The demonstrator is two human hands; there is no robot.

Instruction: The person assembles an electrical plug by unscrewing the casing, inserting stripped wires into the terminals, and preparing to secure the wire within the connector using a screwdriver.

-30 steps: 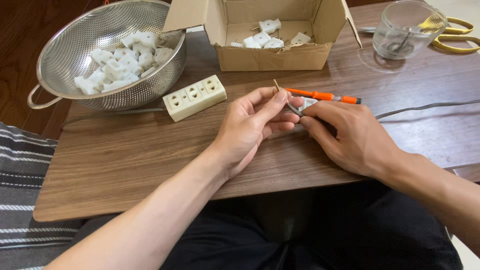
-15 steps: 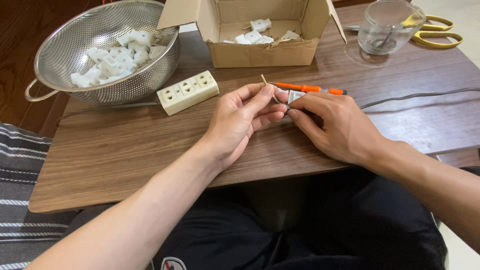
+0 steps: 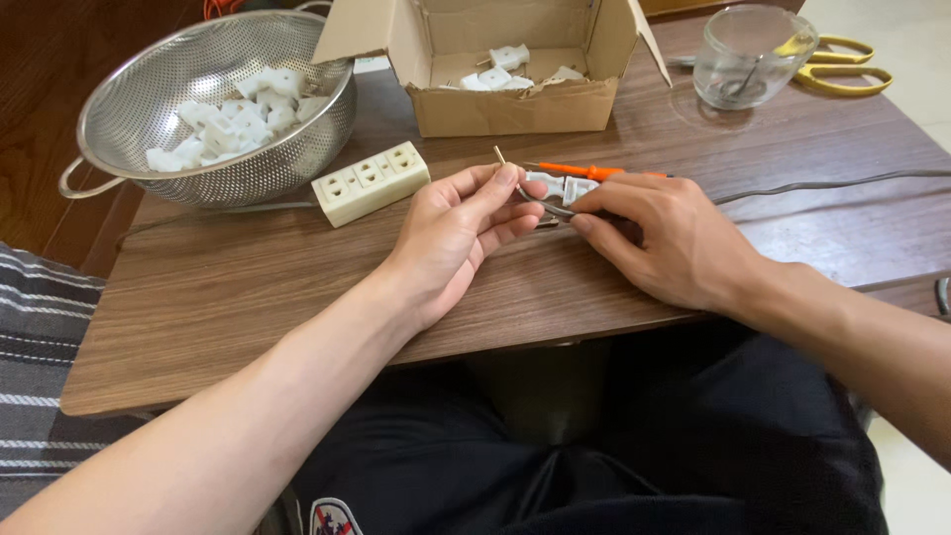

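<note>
Wooden table [image 3: 248, 287], left hand [image 3: 451, 238] and right hand [image 3: 674, 238] both pinching white plug [image 3: 560, 186], fingers curled

One colander [image 3: 213, 109], one box [image 3: 495, 59], one glass [image 3: 753, 54]

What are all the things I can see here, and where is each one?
Plug: one, white, held between both hands at table centre.
Screwdriver: one, orange, behind the hands.
Power strip: one, cream, left of the hands.
Colander: one, steel, back left, holding many white parts.
Cardboard box: one, brown, back centre, with a few white parts.
Glass: one, clear, back right.
Scissors: one, yellow handles, behind the glass.
Cable: one, grey, right side.
Table: one, brown wood.
Left hand: pinching the plug.
Right hand: pinching the plug.
</note>
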